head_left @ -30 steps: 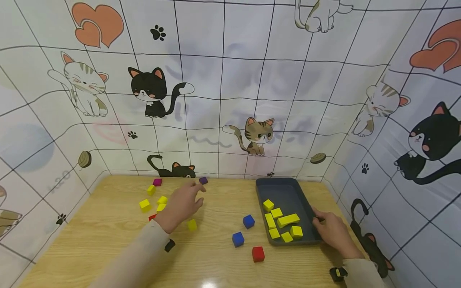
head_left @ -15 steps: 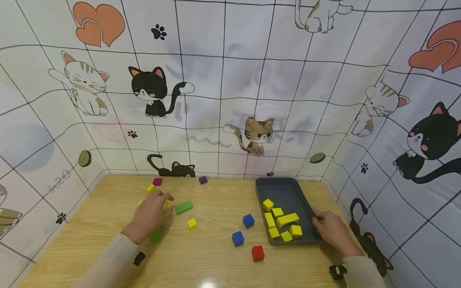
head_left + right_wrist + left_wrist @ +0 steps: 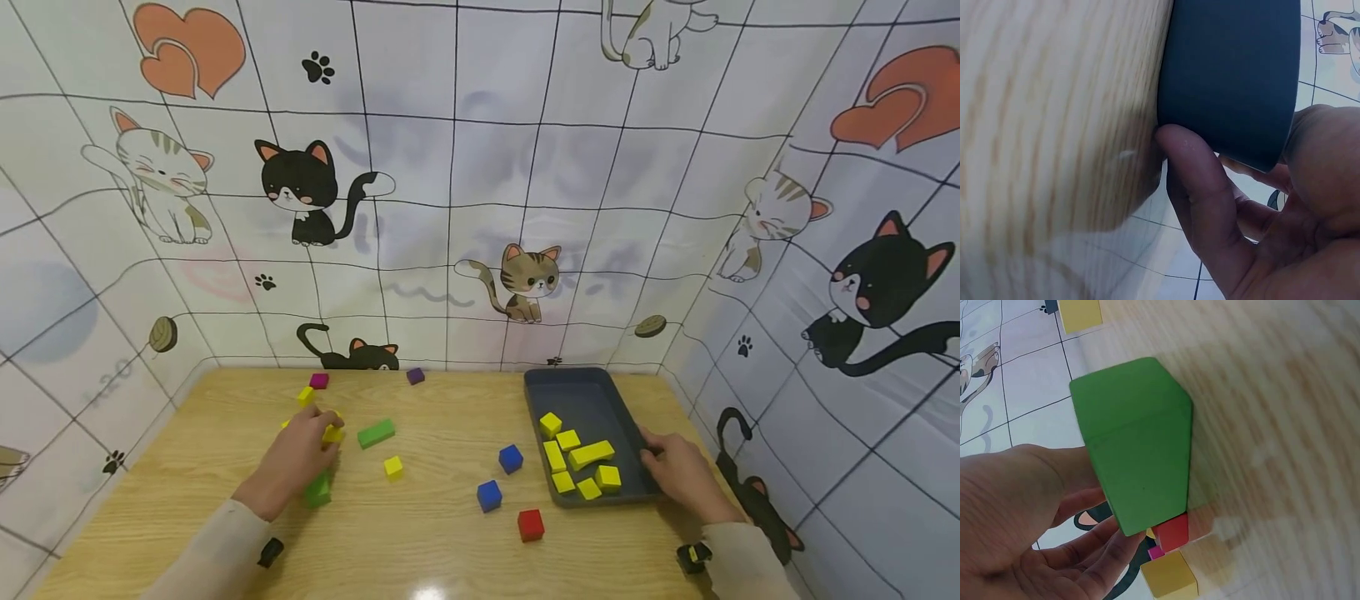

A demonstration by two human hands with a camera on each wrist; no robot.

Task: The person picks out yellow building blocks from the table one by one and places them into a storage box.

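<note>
My left hand (image 3: 288, 458) reaches down among blocks on the left side of the table, thumb and fingertips around a yellow block (image 3: 332, 434). In the left wrist view, a green block (image 3: 1138, 450) stands in front and hides the fingertips; another yellow block (image 3: 1169, 575) and a red block (image 3: 1172, 532) show beyond it. My right hand (image 3: 684, 473) grips the right edge of a dark grey tray (image 3: 577, 392). The right wrist view shows the thumb (image 3: 1192, 156) low against the tray's outer wall. Several yellow blocks, such as a long one (image 3: 592, 454), lie in the tray.
Left of the tray lie two blue cubes (image 3: 511, 459) and a red cube (image 3: 531, 525). A long green block (image 3: 376, 432) and a yellow cube (image 3: 393, 467) sit right of my left hand. Purple (image 3: 416, 376) and magenta (image 3: 318, 381) blocks are by the back wall.
My left hand has moved left and down onto the yellow blocks, uncovering the long green block. The right hand and tray hold still; the head view has shifted slightly.
</note>
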